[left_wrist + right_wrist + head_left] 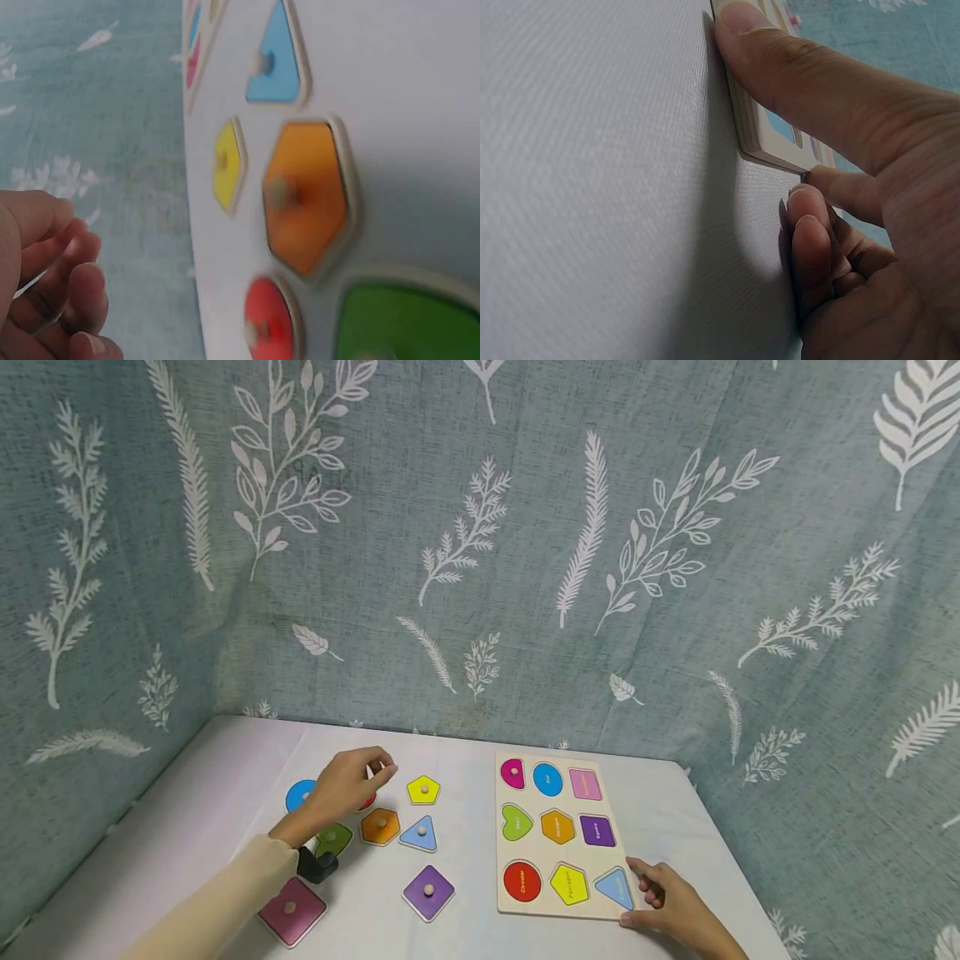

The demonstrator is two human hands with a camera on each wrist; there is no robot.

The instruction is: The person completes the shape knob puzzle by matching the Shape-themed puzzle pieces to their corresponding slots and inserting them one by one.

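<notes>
My left hand [348, 785] hovers above the loose knobbed shape pieces, its fingers loosely curled and holding nothing. Partly hidden under it are a red circle piece [268, 322] and a blue piece [300, 795]. Close by lie an orange hexagon piece [380, 826], a green piece [333, 838] and a yellow pentagon piece [423, 790]. With thumb and index finger, my right hand [671, 906] grips the near right corner of the wooden shape puzzle board [540, 908]. A magenta semicircle piece [512, 773] with a knob sits in the board's far left recess.
Nearer on the white table [457, 935] lie a light blue triangle piece [422, 835], a purple square piece [429, 893] and a dark pink piece [292, 912]. A patterned grey-green cloth [525, 693] rises behind the table and at its sides.
</notes>
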